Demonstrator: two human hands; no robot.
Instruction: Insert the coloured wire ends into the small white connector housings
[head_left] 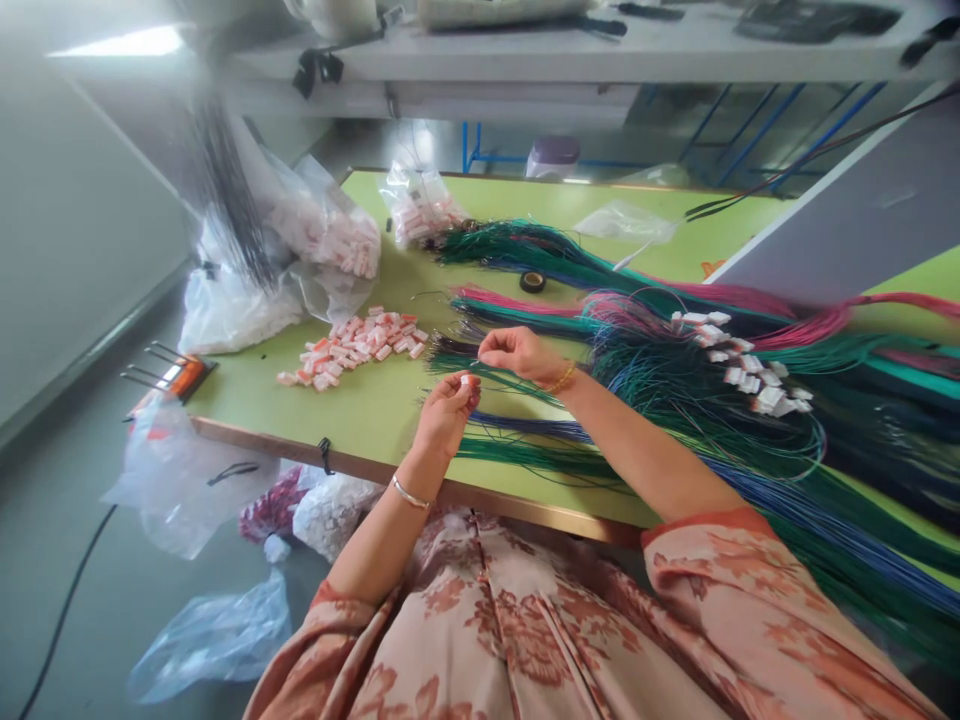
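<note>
My left hand (448, 410) is closed around a small white-and-orange plastic connector housing (468, 381), held just over the table's front part. Above and to the right, my right hand (519, 355) pinches what looks like the end of a thin wire, close to the housing; its fingertips point left. Whether the wire touches the housing I cannot tell. Under my right hand lie bundles of dark wires (450, 352) with bare metal ends facing left. A pile of similar orange-and-white connector housings (356, 348) lies on the green table (300, 415) to the left of my hands.
Plastic bags of housings (337, 235) stand at the back left. Long green wire bundles (525, 240) and pink wires (517, 303) stretch rightward, some ending in white connectors (750, 370). A black tape roll (532, 283) sits behind my hands. An orange pronged holder (180, 378) is at the left edge.
</note>
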